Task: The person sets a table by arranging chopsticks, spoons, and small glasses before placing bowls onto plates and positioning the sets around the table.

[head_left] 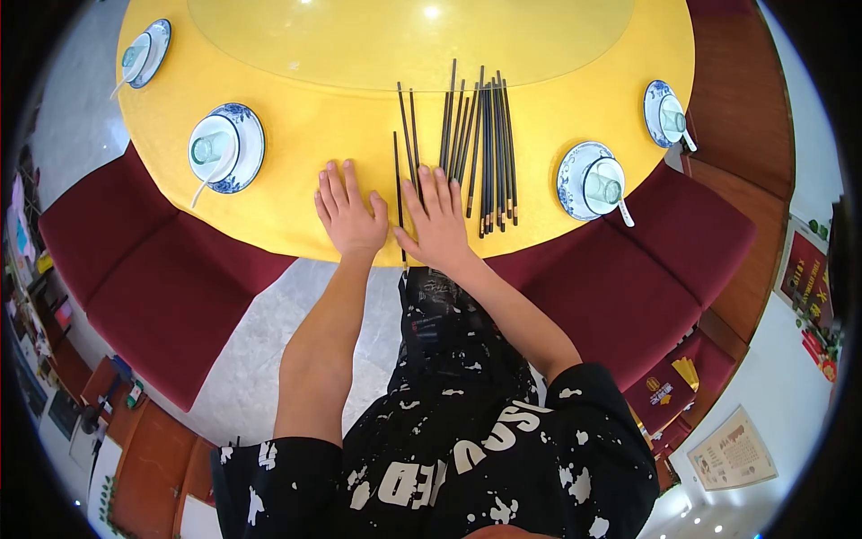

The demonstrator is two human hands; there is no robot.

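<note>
My left hand (350, 213) lies flat on the yellow tablecloth (296, 144) near the table's front edge, fingers stretched out and nothing in them. Beside it, my right hand (437, 217) rests palm down with its fingers extended, over the lower ends of a few black chopsticks (415, 126). One separate chopstick (398, 180) runs between my two hands and reaches the table edge. Just right of my right hand, several more chopsticks (498, 153) with gold bands near their lower ends lie close together, roughly parallel. What lies beneath my right palm is hidden.
A round glass turntable (404, 40) covers the table's middle. Place settings with blue-and-white plates (250, 148) (569, 175), bowls, glasses and white spoons (211, 182) stand on both sides. Dark red chairs (162, 278) (620, 287) flank me at the table's front.
</note>
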